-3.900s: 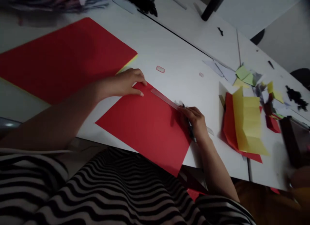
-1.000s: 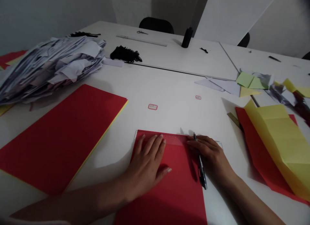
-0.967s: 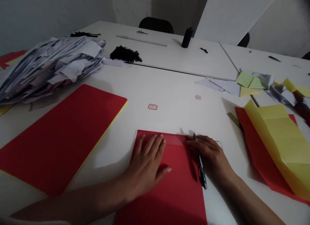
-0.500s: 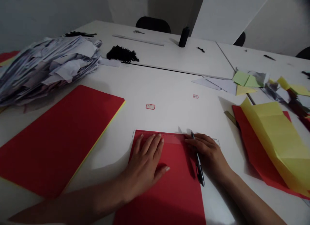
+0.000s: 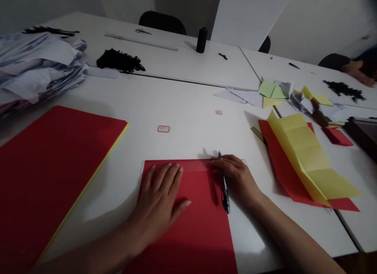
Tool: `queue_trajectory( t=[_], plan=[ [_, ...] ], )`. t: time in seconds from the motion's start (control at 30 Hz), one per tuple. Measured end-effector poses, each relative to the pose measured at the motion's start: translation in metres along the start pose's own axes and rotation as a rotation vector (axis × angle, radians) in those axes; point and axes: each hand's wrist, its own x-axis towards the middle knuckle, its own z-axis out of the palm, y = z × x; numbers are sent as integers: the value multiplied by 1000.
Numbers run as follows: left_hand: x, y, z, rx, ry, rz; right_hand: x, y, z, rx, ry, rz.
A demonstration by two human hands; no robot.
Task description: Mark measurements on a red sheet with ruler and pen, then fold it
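A red sheet [image 5: 194,227] lies in front of me on the white table. Across its far edge runs a clear ruler [image 5: 191,165], whose ends stick out past the paper on both sides. My left hand [image 5: 161,197] rests flat on the sheet and the ruler, fingers apart. At the sheet's right far corner, my right hand [image 5: 235,177] has its fingers closed round a black and silver pen [image 5: 225,193], its tip pointing away from me.
To the left lie a red and yellow paper stack [image 5: 64,160] and a white paper pile [image 5: 38,69]. On the right are folded yellow paper [image 5: 306,148] and scraps. Farther back stand a black bottle [image 5: 202,40] and black cord [image 5: 119,61]. A person's hand [image 5: 359,72] shows at far right.
The view has turned to the right, so things appear farther left, and another person's hand and more black cord now show at the right. Both my hands keep their places on the sheet.
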Motion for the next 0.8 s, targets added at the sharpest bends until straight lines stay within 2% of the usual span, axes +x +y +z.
queue_trajectory(
  t=[0.33, 0.5, 0.8],
  plan=[
    [1, -3, 4, -27, 26, 7, 7, 0, -4, -71, 65, 145],
    [2, -2, 4, -6, 43, 12, 6, 0, -4, -62, 56, 158],
    [0, 3, -1, 42, -29, -17, 2, 0, -4, -42, 40, 145]
  ],
)
